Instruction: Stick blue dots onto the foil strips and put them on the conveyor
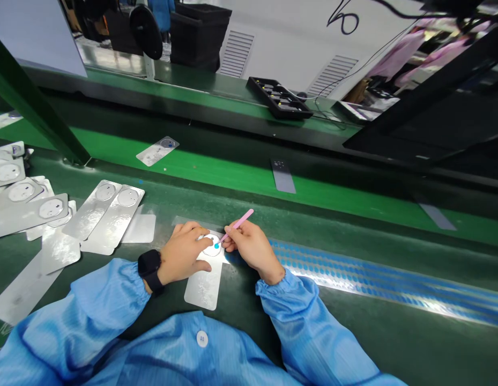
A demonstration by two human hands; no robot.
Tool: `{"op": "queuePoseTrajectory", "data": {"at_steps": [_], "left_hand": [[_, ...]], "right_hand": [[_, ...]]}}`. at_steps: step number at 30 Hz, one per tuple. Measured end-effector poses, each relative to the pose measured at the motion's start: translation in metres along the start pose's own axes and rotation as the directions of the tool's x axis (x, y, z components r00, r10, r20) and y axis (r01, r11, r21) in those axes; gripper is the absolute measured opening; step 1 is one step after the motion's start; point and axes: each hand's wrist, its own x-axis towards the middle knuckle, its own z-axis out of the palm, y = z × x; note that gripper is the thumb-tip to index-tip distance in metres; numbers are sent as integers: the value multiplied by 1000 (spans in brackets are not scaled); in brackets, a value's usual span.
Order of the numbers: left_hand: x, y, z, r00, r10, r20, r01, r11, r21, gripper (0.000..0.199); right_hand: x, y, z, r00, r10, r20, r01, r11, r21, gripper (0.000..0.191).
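A silvery flat plate (203, 287) with a round white part (212, 245) at its upper end lies in front of me. My left hand (186, 252) rests on the plate's left side, fingers apart, its fingertips at the round part. In a pinch, my right hand (251, 245) holds a pink stick-like tool (244, 219), whose lower tip meets the round part beside a small blue dot (217, 246). To the right of that hand stretches a long clear strip (353, 271) with rows of blue dots.
Many similar silvery plates (112, 225) lie at the left, some overlapping. A green post (39, 102) rises behind them. On the green belt beyond are a plate (157, 151) and a grey piece (283, 177). A black tray (279, 99) sits on the far ledge.
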Motion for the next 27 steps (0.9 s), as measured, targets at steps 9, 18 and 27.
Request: {"op": "queuePoseTrajectory", "data": {"at_steps": [9,18,27], "left_hand": [[0,0,0,1000,-7,11,7,1000,-5,45],[0,0,0,1000,-5,7,5,1000,-2,46],[-1,2,-3,1000,7,27,-8,1000,10,42]], "right_hand": [[2,3,0,1000,-7,-3,7,1000,11,15],[2,4,-1,1000,-22,16,22,1000,7,17],[1,1,1,999,-39,2,39,999,-34,14]]}}
